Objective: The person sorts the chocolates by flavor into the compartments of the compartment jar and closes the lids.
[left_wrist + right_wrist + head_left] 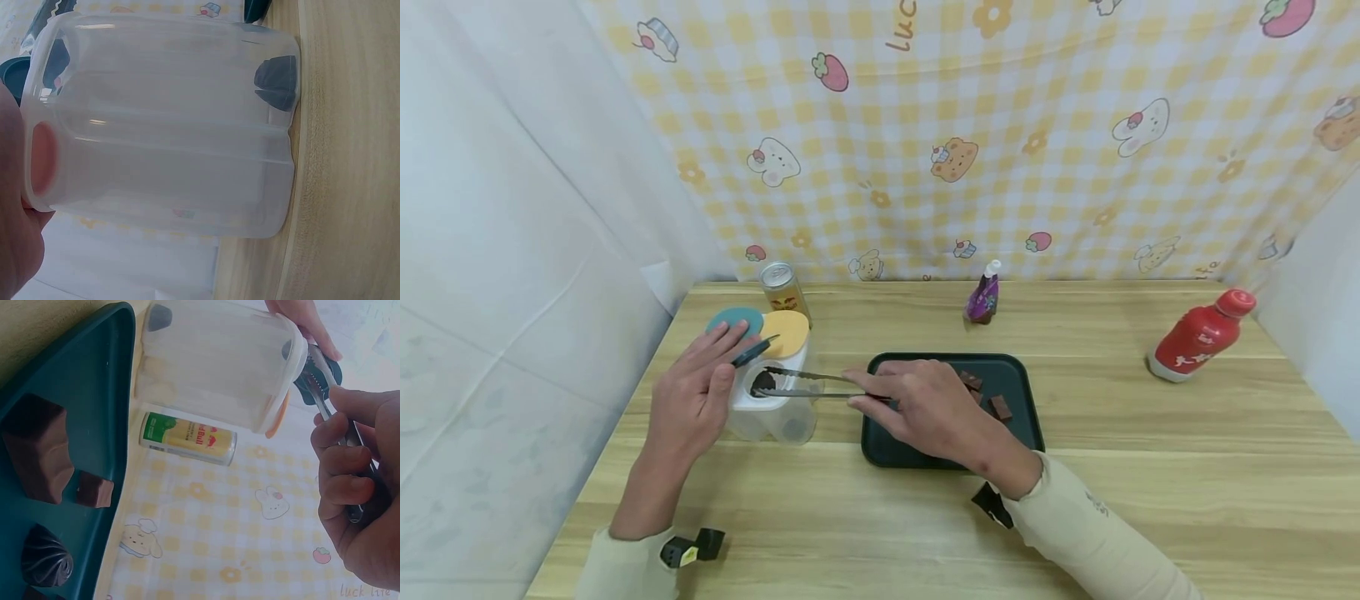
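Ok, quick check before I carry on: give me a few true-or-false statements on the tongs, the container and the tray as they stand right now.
1. The right hand holds the tongs. True.
2. The tongs' tips are over the tray. False: they reach to the open top of the clear container.
3. The left hand rests against the clear container. True.
4. The tray is empty. False: brown chocolate pieces lie on it.
5. The red bottle stands upright. False: it lies tilted on the table, far right.
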The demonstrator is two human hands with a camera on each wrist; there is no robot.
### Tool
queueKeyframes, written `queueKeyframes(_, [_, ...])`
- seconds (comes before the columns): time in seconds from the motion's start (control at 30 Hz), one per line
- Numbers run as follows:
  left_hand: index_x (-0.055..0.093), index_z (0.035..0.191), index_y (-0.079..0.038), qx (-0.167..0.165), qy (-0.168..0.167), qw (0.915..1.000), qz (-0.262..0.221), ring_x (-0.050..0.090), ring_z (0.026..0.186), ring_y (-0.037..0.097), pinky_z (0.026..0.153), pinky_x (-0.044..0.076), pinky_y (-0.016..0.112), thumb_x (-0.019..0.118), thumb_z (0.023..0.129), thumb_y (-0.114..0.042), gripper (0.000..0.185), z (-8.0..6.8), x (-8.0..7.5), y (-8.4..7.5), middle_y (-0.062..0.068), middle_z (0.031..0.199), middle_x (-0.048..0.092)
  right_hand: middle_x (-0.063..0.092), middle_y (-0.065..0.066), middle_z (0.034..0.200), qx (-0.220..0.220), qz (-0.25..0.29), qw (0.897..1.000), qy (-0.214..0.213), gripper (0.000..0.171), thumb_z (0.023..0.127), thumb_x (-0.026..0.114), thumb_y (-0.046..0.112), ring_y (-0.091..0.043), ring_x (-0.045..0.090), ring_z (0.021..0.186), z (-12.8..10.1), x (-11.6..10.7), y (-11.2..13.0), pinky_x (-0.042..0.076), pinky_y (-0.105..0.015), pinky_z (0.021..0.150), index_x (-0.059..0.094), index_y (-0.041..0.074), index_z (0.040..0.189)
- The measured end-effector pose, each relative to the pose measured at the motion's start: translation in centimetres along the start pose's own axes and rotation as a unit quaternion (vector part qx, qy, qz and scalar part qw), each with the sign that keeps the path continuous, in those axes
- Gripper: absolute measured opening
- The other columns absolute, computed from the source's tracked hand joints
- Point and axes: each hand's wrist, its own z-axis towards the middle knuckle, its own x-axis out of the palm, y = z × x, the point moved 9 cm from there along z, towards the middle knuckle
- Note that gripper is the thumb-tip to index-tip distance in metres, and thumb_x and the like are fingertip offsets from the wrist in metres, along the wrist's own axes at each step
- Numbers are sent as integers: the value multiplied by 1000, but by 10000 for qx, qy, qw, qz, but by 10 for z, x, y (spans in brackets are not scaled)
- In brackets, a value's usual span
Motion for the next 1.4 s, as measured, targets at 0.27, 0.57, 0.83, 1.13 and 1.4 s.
queueKeyframes(0.27, [75, 125, -5, -45, 16, 10000, -11, 58, 129, 37, 117, 36, 41, 33, 111, -50, 63, 0, 0, 1, 11, 135, 65, 67, 7, 82, 120, 32, 9999, 107, 37, 101, 69, 30, 1, 45, 58, 1, 1, -2, 41, -20, 53, 72, 13, 133])
queueKeyframes(0.57, [75, 125, -5, -97, 66, 9999, -10, 58, 130, 36, 118, 35, 38, 34, 112, -49, 62, -1, 1, 2, 10, 136, 65, 68, 7, 85, 215, 168, 9993, 253, 38, 102, 68, 31, 2, 46, 58, 2, 3, -4, 43, -19, 55, 70, 13, 135])
queueKeyframes(0.83, [76, 124, -5, -69, 28, 10000, -34, 58, 129, 37, 117, 35, 39, 35, 112, -49, 62, -1, 0, 1, 11, 135, 65, 68, 7, 86, 220, 170, 9993, 266, 38, 103, 67, 32, 2, 47, 60, 3, 4, -4, 46, -20, 57, 70, 12, 135])
queueKeyframes(1.13, [75, 124, -4, -7, 8, 10000, -5, 59, 129, 37, 117, 36, 40, 33, 111, -51, 64, 0, 0, 0, 11, 134, 66, 70, 7, 90, 168, 71, 9995, 254, 38, 103, 67, 32, 2, 50, 62, 3, 2, -2, 49, -22, 59, 70, 13, 135])
queueKeyframes(1.4, [75, 124, -4, -7, 6, 10000, -3, 59, 129, 37, 117, 36, 40, 34, 111, -50, 63, 0, 0, 0, 11, 134, 66, 70, 8, 88, 70, -70, 9999, -26, 37, 99, 72, 30, 1, 48, 59, -1, -11, -2, 44, -20, 54, 72, 15, 133])
